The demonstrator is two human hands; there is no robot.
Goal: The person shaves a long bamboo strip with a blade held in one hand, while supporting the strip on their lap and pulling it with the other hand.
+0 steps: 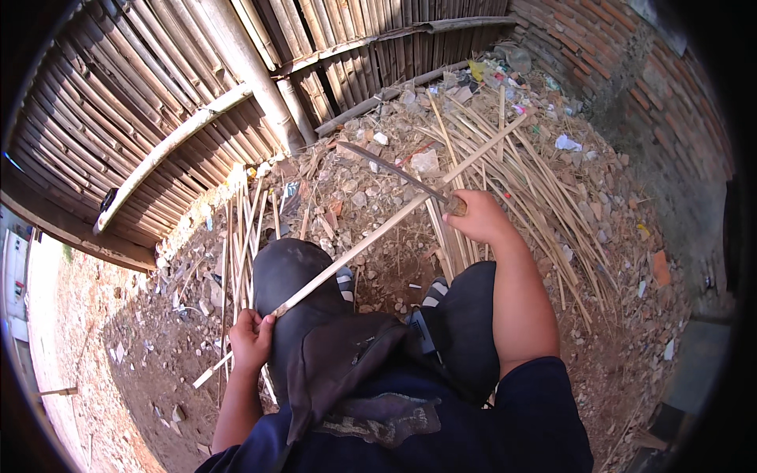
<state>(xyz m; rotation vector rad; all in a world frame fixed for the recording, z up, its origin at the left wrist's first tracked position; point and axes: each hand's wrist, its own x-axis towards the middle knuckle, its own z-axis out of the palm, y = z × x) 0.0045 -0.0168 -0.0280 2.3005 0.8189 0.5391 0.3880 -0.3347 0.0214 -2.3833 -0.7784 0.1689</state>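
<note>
A long, pale bamboo strip (359,250) slants from beside my left knee up to the far right. My left hand (251,340) is closed around its near part, and a short end sticks out below the fist. My right hand (479,218) grips the wooden handle of a long knife (388,165). The dark blade points to the far left. Near its handle, the blade crosses the strip; whether they touch I cannot tell. A dark cloth (335,364) is draped over my lap, between the two forearms.
Many split strips (528,169) lie in a loose heap at the far right, and more strips (246,222) lie by my left knee. Stones and litter cover the dirt ground (185,347). A bamboo wall (158,102) rises at the far left, a brick wall (587,47) at the right.
</note>
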